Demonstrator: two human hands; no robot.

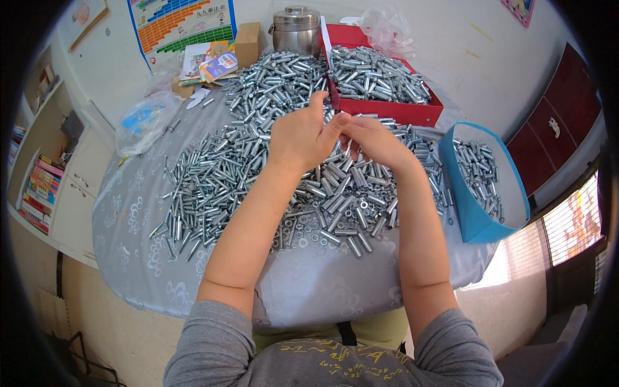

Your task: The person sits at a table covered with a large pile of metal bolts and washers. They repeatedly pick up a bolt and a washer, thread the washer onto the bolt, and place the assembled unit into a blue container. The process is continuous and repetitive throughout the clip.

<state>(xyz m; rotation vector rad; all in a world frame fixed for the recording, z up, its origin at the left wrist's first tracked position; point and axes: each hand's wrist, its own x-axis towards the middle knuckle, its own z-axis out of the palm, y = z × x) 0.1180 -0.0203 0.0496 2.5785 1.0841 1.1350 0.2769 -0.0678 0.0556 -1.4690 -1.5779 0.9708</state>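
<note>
Above the middle of a wide heap of silvery metal bolts and sleeves [219, 174], my two hands meet at the fingertips. My left hand [298, 137] has its index finger pointing up and away, while its thumb presses toward the right hand's fingers. The other left fingers curl out of sight. My right hand [375, 140] is closed in a pinch with its fingers bent down. A bit of shiny metal shows below the pinch, too small and covered to name. Loose washers [313, 227] and short metal tubes [354, 247] lie below the hands, at the heap's near edge.
Behind the hands stands a red box [387, 111] full of metal bolts. A blue fabric bin [485, 233] on the right holds more metal parts. At the back are a steel pot [295, 32], a cardboard box [247, 42] and booklets [218, 64]; a plastic bag [145, 122] lies left.
</note>
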